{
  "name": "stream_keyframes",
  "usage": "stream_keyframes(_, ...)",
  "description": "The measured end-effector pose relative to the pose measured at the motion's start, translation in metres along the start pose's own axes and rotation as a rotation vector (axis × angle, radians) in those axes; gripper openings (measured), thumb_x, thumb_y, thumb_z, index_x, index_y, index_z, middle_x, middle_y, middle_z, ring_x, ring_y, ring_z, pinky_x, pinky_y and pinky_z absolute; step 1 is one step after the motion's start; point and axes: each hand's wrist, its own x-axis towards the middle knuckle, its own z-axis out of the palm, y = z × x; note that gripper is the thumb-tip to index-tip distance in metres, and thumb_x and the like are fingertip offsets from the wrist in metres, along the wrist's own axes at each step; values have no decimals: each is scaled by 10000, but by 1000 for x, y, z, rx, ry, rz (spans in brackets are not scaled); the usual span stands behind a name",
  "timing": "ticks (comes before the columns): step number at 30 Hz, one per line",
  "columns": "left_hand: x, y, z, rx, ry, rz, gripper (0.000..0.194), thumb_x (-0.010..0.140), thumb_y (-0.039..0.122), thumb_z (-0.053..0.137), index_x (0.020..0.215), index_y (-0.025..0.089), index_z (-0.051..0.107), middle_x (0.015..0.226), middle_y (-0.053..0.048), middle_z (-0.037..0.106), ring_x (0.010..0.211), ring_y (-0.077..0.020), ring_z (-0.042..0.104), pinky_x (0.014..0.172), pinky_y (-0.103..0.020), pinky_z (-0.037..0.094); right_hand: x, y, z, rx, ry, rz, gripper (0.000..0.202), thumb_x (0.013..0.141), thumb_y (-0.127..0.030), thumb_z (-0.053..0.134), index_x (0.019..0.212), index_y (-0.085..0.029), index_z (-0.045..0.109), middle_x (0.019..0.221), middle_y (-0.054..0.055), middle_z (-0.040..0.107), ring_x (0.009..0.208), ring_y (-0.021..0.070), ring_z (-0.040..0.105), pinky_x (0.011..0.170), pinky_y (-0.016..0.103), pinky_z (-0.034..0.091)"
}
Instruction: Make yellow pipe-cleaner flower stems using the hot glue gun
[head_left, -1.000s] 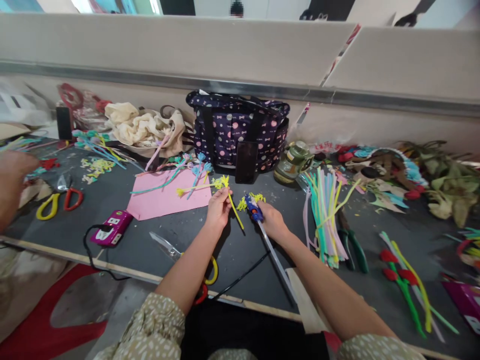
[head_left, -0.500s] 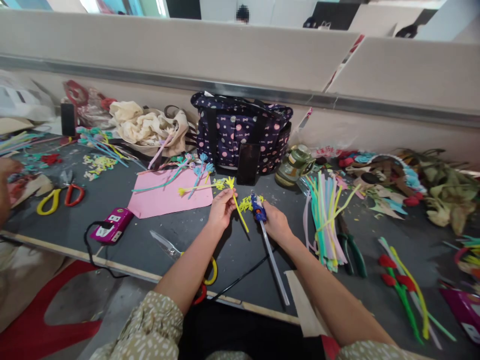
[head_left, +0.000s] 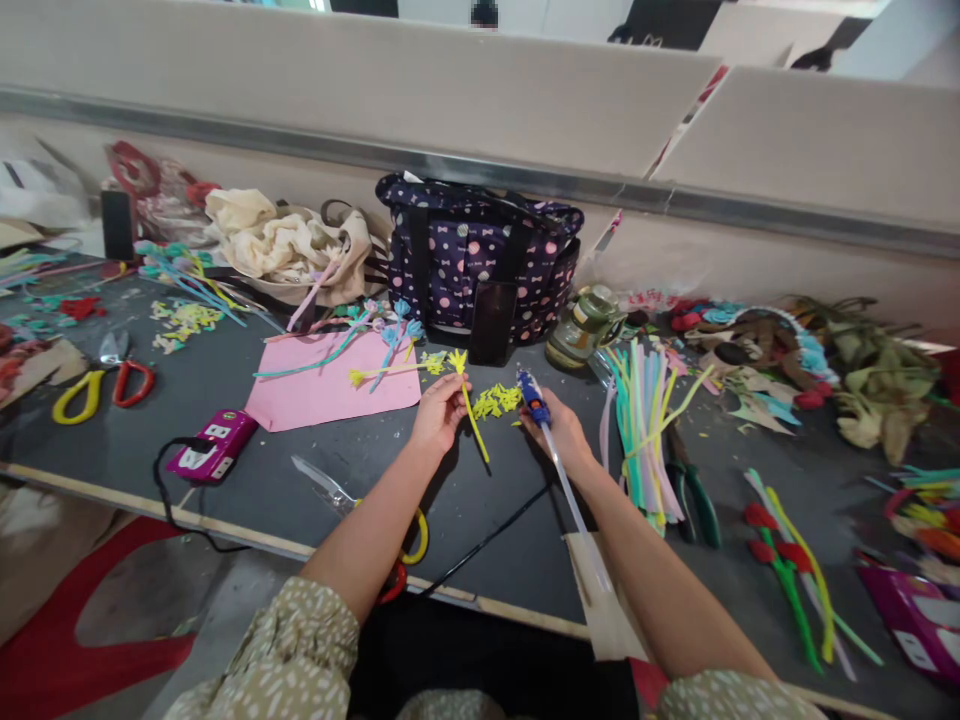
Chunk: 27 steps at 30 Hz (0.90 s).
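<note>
My left hand [head_left: 441, 412] pinches a yellow pipe-cleaner flower [head_left: 474, 420] just under its head, its stem slanting down to the right. Wrapped round a blue glue gun [head_left: 534, 398], my right hand [head_left: 561, 432] keeps the nozzle pointing away from me. A long clear glue stick [head_left: 574, 490] sticks out of the gun's back toward my forearm. Between the two hands lies a pile of small yellow pieces [head_left: 497, 401]. Another yellow flower [head_left: 357, 378] rests on a pink sheet [head_left: 334, 405] at the left, beside several blue and purple ones.
Scissors [head_left: 330, 482] lie partly under my left forearm. A purple power strip [head_left: 214, 445] sits at the left. Behind stand a dark patterned bag [head_left: 457, 250], a phone [head_left: 493, 322] and a jar [head_left: 585, 325]. Bundled pipe cleaners [head_left: 645, 440] and pliers [head_left: 694, 490] are at the right.
The glue gun in my right hand has moved right, away from the flower, uncovering more of the yellow pile. My left hand still holds the flower. The view has shifted slightly.
</note>
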Motion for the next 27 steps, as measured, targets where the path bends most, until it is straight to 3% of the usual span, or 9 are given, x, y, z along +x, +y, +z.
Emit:
stream_keyframes(5,1,0,-1,-6,8,1,220,633,212,772,815,135,674,669,1,645,459,-24,498,404,-119,401,-3,-9,4,-291,-103,-91,128,819,-227,481,931,-189,530,857,93,644,806,220,582,643,260,369)
stream_keyframes(8,1,0,-1,-2,11,0,217,636,208,766,818,131,676,668,1,643,461,-24,496,408,-120,406,-3,-11,7,-344,-136,-110,141,816,-192,469,943,-183,528,852,95,655,771,208,585,628,255,348)
stream_keyframes(14,0,0,1,16,-13,-35,209,641,205,765,815,128,679,677,-1,646,455,-23,492,391,-119,390,0,-3,6,-121,-47,15,133,782,-264,494,894,-200,526,720,39,619,624,187,563,573,255,342)
stream_keyframes(19,-3,-1,2,69,-35,-86,212,635,195,769,815,123,684,677,1,644,448,-22,493,393,-124,396,2,5,0,88,56,79,161,789,-364,520,833,-209,506,725,23,595,622,171,557,600,252,385)
stream_keyframes(23,-3,-2,2,89,-53,-98,222,634,207,774,819,124,682,676,4,645,454,-22,505,399,-120,396,0,0,-1,-71,-65,132,227,772,-383,588,894,-205,517,777,46,637,678,206,596,589,256,359)
stream_keyframes(27,-3,-1,2,97,-51,-100,228,635,211,775,823,127,678,676,8,646,455,-18,505,401,-118,390,-3,-12,1,-279,-179,144,210,803,-274,554,993,-191,527,827,86,670,701,229,621,575,262,321)
